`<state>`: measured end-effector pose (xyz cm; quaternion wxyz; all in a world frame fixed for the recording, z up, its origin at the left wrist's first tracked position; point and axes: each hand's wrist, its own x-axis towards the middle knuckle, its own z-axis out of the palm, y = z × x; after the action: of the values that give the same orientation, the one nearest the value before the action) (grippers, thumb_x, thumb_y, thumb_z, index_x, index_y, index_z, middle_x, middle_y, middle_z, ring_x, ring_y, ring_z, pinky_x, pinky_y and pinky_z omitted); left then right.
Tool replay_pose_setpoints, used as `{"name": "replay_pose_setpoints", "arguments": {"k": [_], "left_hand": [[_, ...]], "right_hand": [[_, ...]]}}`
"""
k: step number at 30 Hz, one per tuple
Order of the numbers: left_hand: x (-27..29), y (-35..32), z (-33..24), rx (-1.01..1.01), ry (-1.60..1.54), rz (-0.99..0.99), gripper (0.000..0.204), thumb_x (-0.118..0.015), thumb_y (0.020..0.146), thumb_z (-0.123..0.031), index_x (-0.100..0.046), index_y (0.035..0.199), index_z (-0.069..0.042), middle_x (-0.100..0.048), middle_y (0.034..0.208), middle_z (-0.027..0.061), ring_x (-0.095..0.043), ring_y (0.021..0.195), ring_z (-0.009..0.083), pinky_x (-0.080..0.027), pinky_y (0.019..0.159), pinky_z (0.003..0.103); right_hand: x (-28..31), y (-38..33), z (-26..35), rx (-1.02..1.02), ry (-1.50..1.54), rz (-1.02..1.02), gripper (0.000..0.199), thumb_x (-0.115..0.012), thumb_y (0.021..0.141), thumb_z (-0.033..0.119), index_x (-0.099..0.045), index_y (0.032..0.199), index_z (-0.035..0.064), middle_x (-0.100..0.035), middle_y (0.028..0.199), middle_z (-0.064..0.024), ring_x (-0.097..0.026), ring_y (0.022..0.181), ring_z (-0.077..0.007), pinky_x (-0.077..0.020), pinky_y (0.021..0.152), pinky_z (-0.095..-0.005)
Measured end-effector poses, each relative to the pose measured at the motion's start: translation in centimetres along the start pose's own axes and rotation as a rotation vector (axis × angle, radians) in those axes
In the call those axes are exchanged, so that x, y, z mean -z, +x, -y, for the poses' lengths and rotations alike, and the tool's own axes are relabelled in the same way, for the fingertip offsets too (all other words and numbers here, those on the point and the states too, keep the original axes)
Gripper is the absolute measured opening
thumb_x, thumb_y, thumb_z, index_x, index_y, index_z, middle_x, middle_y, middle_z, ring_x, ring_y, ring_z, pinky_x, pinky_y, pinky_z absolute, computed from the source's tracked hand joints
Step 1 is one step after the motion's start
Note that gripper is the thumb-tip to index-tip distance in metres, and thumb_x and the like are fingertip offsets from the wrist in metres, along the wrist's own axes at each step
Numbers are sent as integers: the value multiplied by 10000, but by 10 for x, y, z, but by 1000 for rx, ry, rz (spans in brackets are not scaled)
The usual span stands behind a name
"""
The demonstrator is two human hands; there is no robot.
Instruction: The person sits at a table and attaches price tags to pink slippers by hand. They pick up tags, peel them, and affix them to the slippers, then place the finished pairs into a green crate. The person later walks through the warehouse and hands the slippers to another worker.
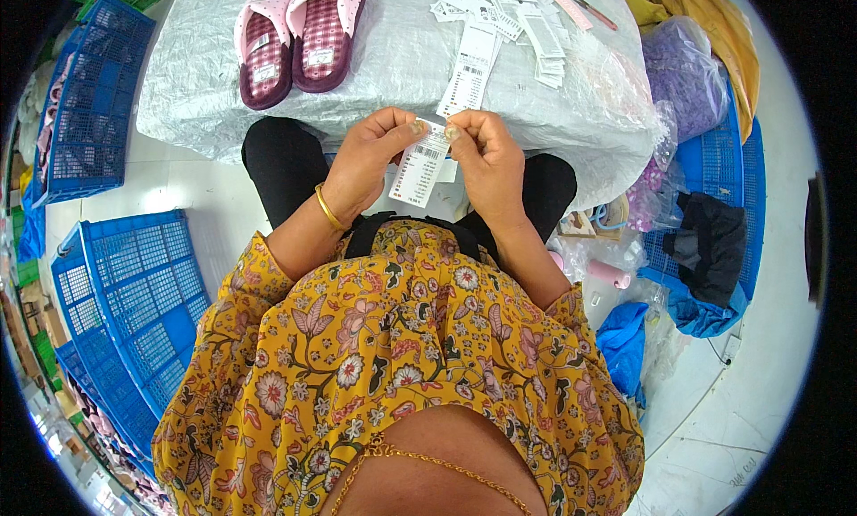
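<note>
- Head view, clock taken from the picture's centre: the printed white tag (pixel 419 174) is just above centre towards 12 o'clock, over the lap and near the table edge.
- The left hand (pixel 364 163) is narrowed to a pinch, thumb against bent forefinger, at the tag's upper left.
- The right hand (pixel 486 163) pinches likewise at its upper right; the lower end hangs free. Something white shows behind it, too hidden to identify.
- At 11 o'clock, a pair of pink slippers (pixel 321 38) lies on the silvery table cover (pixel 393 74), well apart from the tag; small labels show on the insoles.
- Towards 1 o'clock, loose printed tags (pixel 540 34) overlap untouched, beside a pink slip (pixel 569 9) and a slender tool (pixel 595 13).
- Progress, as I judge it: one tag is off the table and in both hands, joined to no slipper that shows; the loose ones remain unhandled. Whether it is being folded or separated, I cannot tell.
- Blue crates (pixel 147 284) stand at 9 o'clock; a dark cloth (pixel 710 248) hangs at 3.
</note>
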<state>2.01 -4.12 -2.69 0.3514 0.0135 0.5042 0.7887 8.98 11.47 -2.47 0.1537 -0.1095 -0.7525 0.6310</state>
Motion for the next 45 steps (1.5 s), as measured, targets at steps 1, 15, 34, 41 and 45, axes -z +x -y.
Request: {"name": "replay_pose_setpoints", "arguments": {"k": [1, 15, 34, 41, 45], "left_hand": [[4, 3, 4, -17, -5, 6, 33, -621, 904, -75, -610, 905, -44, -622, 827, 1, -571, 725, 60, -465, 657, 213], [2, 3, 20, -392, 272, -124, 38, -652, 856, -34, -615, 853, -27, -584, 778, -31, -502, 712, 27, -422, 627, 196], [2, -2, 4, -508, 681, 65, 138, -652, 898, -145, -638, 871, -10, -632, 802, 47, -540, 702, 119, -439, 650, 268], [2, 3, 4, -264, 713, 135, 127, -617, 923, -134, -613, 894, -11, -586, 766, 15, -491, 690, 80, -422, 625, 246], [-11, 2, -8, -406, 960, 118, 103, -629, 897, -109, -611, 889, -9, -569, 745, 82, -528, 666, 156, -440, 624, 286]], "right_hand": [[1, 1, 0, -4, -10, 22, 109, -628, 901, 67, -611, 977, -10, -645, 809, -22, -565, 694, -61, -466, 613, -229], [2, -2, 13, -142, -5, 97, 279, -677, 825, 31, -606, 1092, -8, -658, 759, -32, -567, 647, -51, -469, 604, -220], [13, -3, 8, -192, -42, 183, 186, -675, 837, 99, -645, 999, 12, -675, 820, -39, -600, 720, -76, -488, 654, -245], [22, -7, 11, -101, -78, 235, 194, -714, 836, 157, -659, 964, 21, -685, 823, -89, -639, 719, -142, -504, 651, -293], [40, -2, 5, 295, -384, 192, 195, -716, 840, 201, -667, 917, 29, -658, 792, -97, -628, 708, -197, -485, 639, -314]]}}
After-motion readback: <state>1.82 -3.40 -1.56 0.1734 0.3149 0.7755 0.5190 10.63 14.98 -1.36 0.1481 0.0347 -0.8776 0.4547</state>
